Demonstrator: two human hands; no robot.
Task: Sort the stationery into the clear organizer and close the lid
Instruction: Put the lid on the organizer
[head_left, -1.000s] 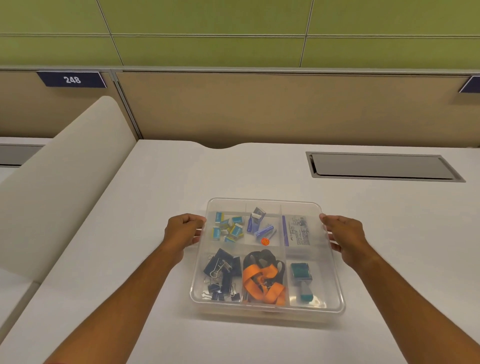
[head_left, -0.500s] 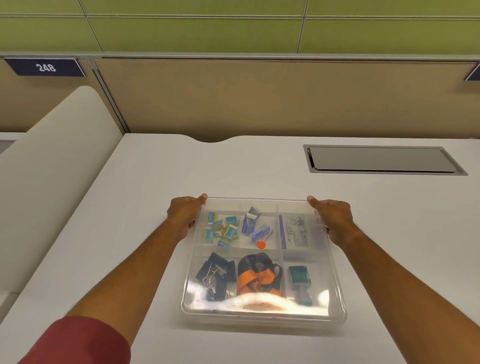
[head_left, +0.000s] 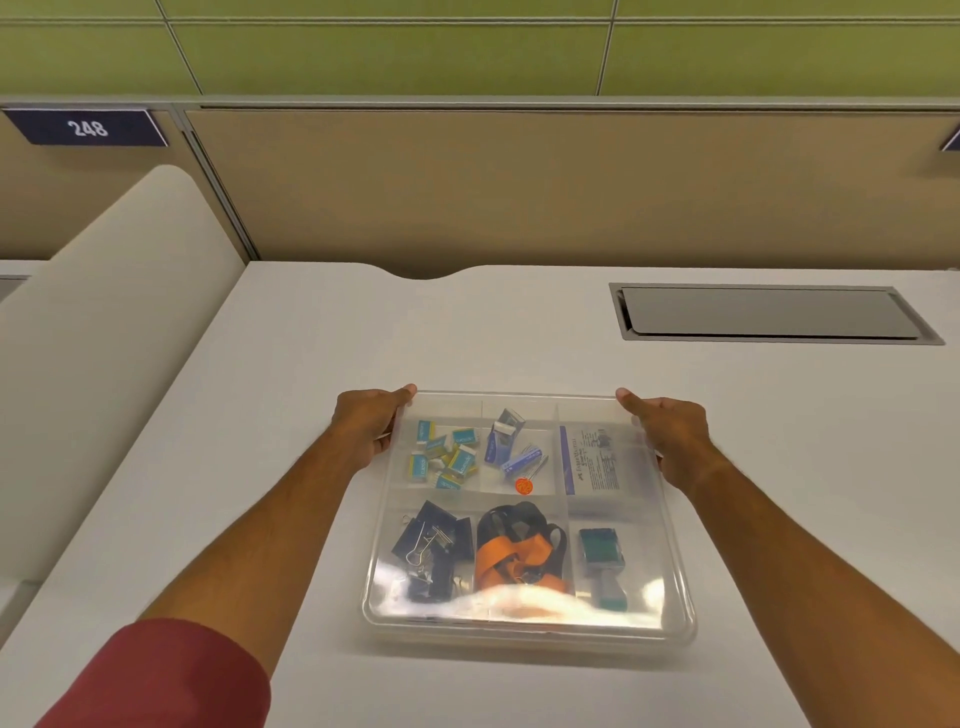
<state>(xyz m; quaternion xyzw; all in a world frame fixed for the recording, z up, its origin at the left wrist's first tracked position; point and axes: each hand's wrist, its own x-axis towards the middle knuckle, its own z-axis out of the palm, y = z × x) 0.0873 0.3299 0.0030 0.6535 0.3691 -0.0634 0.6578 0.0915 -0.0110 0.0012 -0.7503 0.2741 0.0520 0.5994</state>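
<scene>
Head view shows the clear organizer (head_left: 524, 519) flat on the white bench (head_left: 322, 364), with the lid (head_left: 613, 608) already lying over it and all six compartments filled. The sorting looks finished; the step in hand is the closing of the lid.

The left hand (head_left: 366, 423) grips the organizer's far left corner, thumb along the top edge and fingers curled round the side. The right hand (head_left: 670, 434) grips the far right corner in the same way. Both hold the organizer and lid together at the rim.

Whether the lid has snapped home I cannot tell; glare lies along the near edge. The next move, as I judge it, calls for downward pressure at the far corners, then along the near edge, until the lid seats all round.

The organizer is nearly square, so it has no strong long axis. Its sides run square to the bench edge, its far side toward the tan partition (head_left: 519, 187), and its dividers run away from the person.

Inside, relative to the organizer's centre: small teal boxes (head_left: 447, 454) far left, blue staple boxes (head_left: 506, 441) just beyond centre, a printed packet (head_left: 592, 460) far right, black binder clips (head_left: 431, 551) near left, an orange and black lanyard (head_left: 519, 551) just this side of centre, a teal stamp-like tool (head_left: 602, 558) near right.

A grey cable hatch (head_left: 769, 314) sits well beyond the organizer, to its right.
</scene>
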